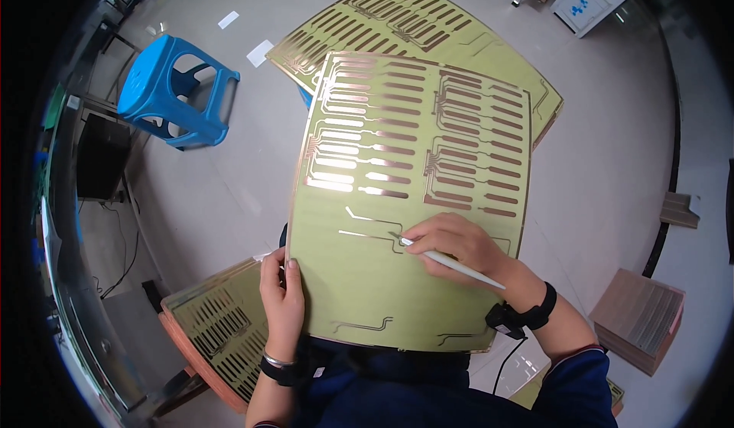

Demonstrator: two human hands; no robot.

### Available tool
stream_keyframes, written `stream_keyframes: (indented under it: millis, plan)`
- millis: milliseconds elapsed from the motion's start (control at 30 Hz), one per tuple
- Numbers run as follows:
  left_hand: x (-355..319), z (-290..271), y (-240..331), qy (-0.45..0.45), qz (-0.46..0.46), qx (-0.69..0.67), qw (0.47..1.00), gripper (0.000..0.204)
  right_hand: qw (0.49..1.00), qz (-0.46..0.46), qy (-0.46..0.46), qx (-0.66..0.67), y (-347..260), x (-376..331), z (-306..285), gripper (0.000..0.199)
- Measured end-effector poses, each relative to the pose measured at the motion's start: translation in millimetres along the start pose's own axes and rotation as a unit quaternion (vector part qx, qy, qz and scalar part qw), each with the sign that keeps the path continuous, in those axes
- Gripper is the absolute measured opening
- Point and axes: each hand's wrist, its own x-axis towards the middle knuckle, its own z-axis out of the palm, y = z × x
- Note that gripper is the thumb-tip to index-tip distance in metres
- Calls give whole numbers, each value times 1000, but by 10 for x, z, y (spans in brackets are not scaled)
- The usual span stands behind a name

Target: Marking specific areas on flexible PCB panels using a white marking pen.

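A large yellow-green circuit board panel with copper traces lies tilted across my lap. Its upper half carries rows of long copper strips, some shining in the light. My left hand grips the panel's lower left edge, the thumb along the front and the other fingers partly hidden. In my right hand is a slim white-handled craft knife, pinched near its tip. That tip rests at or just above a thin copper trace in the panel's middle; whether it touches, I cannot tell.
Beyond my panel lies a stack of similar panels. More panels are piled at lower left. A blue plastic stool stands at far left, a stack of brown boards at right. A white cabinet is at the back right.
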Motion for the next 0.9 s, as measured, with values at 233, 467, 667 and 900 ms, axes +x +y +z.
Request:
stream_keyframes:
  millis: [233, 467, 667, 900]
  plan:
    - [-12, -3, 2, 6, 3, -4, 1000, 20, 1000, 6, -6, -2, 1, 3, 8, 27]
    - [1, 5, -4, 7, 11, -2, 1000, 20, 1000, 10, 6, -19, 0, 4, 15, 26]
    - [4, 8, -28, 14, 19, -5, 1000, 20, 1000, 13, -8, -1, -4, 11, -6, 24]
    - [-13, -14, -41, 6, 11, -5, 1000, 21, 1000, 18, -6, 4, -20, 16, -12, 23]
